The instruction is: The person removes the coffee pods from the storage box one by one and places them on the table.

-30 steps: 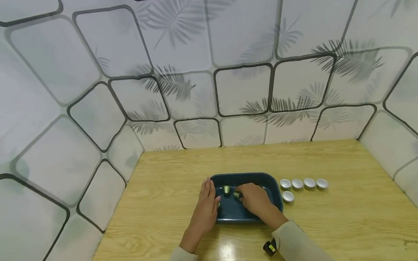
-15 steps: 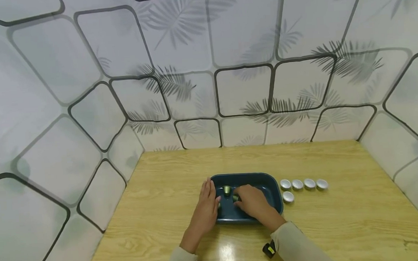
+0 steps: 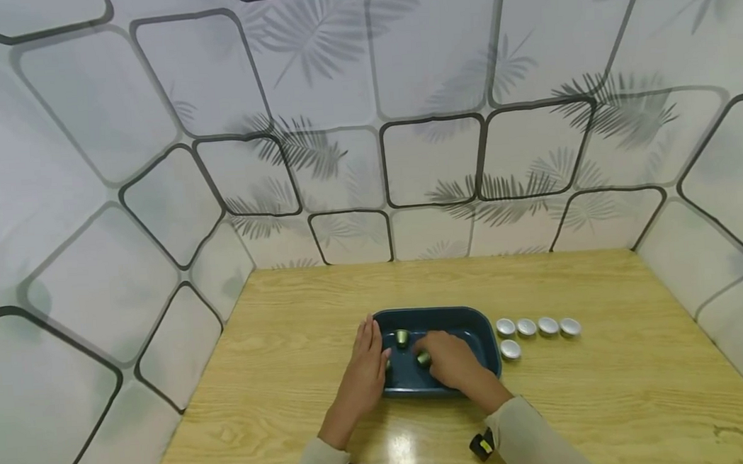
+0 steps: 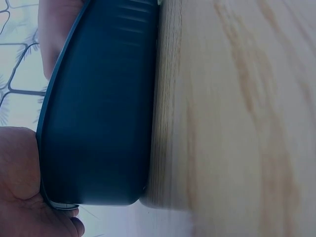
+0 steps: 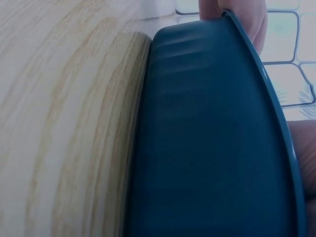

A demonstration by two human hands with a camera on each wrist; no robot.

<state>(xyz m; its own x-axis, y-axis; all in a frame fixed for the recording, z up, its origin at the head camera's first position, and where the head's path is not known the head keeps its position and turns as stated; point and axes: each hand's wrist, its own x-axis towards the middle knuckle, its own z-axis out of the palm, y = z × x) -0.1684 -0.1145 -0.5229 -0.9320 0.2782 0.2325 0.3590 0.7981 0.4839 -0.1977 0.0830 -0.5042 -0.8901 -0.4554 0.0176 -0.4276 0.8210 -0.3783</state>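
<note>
A dark blue rectangular tray (image 3: 451,317) stands on the wooden table. My left hand (image 3: 364,371) holds its left rim, long fingers outside and thumb over the inner side. Inside the tray, my right hand (image 3: 454,360) reaches down with curled fingers and pinches a small green metallic capsule (image 3: 424,359). Another green capsule (image 3: 402,338) stands behind it. Beside my left thumb, a third capsule (image 3: 388,365) is mostly hidden. Both wrist views are filled largely by the tray's outer wall (image 4: 98,123), so the fingertips' work inside is hidden there.
Right of the tray, several silver-topped capsules (image 3: 527,328) form a row, with one more capsule (image 3: 510,350) in front of the row's left end. Patterned walls (image 3: 431,164) enclose the wooden table (image 3: 611,395) at the back and both sides.
The right fingers and the green capsule beneath them have shifted slightly toward me inside the tray. My left hand and the silver-topped capsules stay in place.
</note>
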